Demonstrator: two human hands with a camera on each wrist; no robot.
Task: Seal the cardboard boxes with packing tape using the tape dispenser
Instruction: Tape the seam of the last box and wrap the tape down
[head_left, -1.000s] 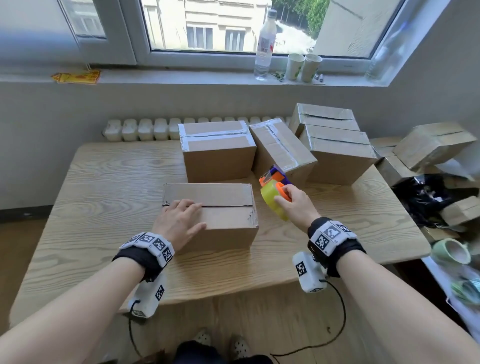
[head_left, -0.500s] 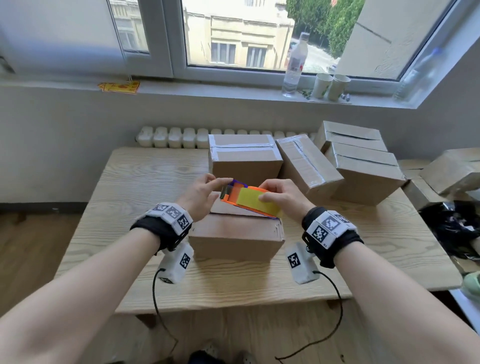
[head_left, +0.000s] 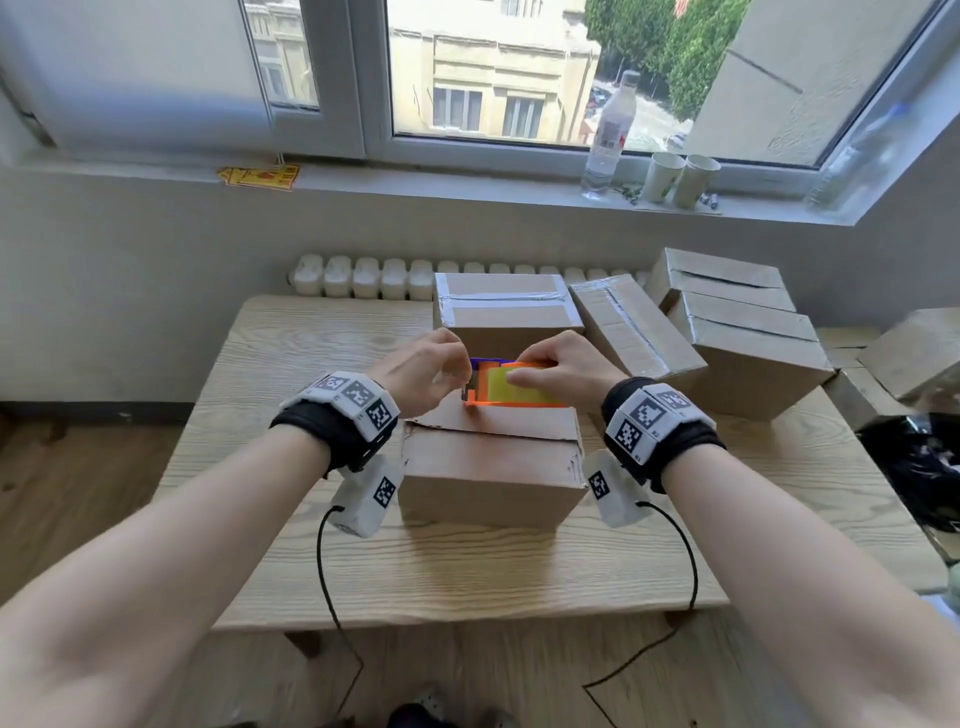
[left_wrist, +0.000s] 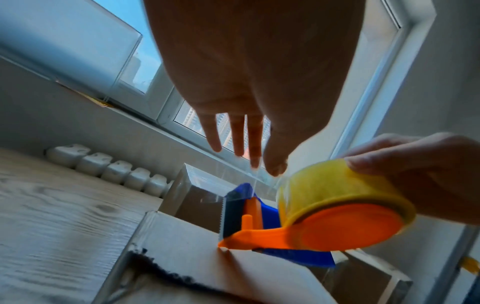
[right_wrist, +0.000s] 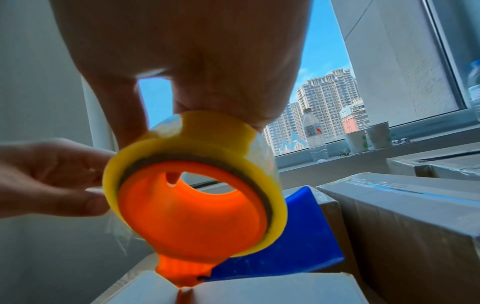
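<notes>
A brown cardboard box (head_left: 488, 462) with an untaped top seam stands in front of me on the wooden table (head_left: 291, 519). My right hand (head_left: 540, 371) grips the orange and blue tape dispenser (head_left: 511, 387) by its yellow roll (right_wrist: 197, 148), and the dispenser's nose rests on the far part of the box top (right_wrist: 259, 292). My left hand (head_left: 457, 374) is at the dispenser's toothed blade (left_wrist: 223, 214). Its thumb and fingertips (left_wrist: 275, 164) pinch the loose end of the clear tape (left_wrist: 233, 185).
Two taped boxes (head_left: 506, 312) (head_left: 628, 327) stand just behind, and a stack of boxes (head_left: 737, 332) sits at the back right. More boxes (head_left: 914, 348) and a black bag (head_left: 914, 467) lie right of the table. A bottle (head_left: 608, 140) and paper cups (head_left: 675, 176) stand on the sill.
My right hand carried the dispenser from the box's right side onto its top. My left hand left the box top, came to the dispenser's front and took the tape end.
</notes>
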